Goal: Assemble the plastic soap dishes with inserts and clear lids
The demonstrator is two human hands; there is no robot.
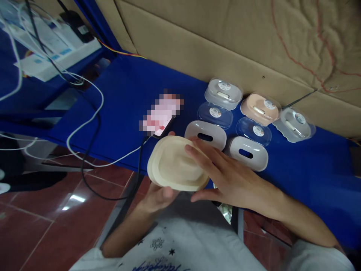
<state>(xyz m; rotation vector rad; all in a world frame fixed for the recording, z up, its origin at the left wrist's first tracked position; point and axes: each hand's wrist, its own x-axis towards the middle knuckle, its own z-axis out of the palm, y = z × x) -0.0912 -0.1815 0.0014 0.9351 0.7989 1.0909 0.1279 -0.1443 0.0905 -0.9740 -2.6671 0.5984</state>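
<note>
A cream oval plastic piece [177, 163] with a stepped rim and a sunken middle is in my left hand [159, 197]. The left thumb presses its near edge, and fingertips show behind its far edge. My right hand [217, 175] lies over the right end of this piece, fingers stretched out and thumb apart near the lower edge. Just beyond the hands, a white oval shell [205, 131] with a dark slot sits on the blue table [121, 98]. A second slotted white shell [249, 153] is to its right, partly behind my right hand.
Behind the shells lie clear oval pieces [216, 114] with round stickers. Further back are clear-covered boxes, grey-white [224, 94], peach [258, 109] and grey [295, 125]. A phone [163, 128] lies left of them. White cables [100, 101] trail over the table's left edge, near a power strip [60, 60].
</note>
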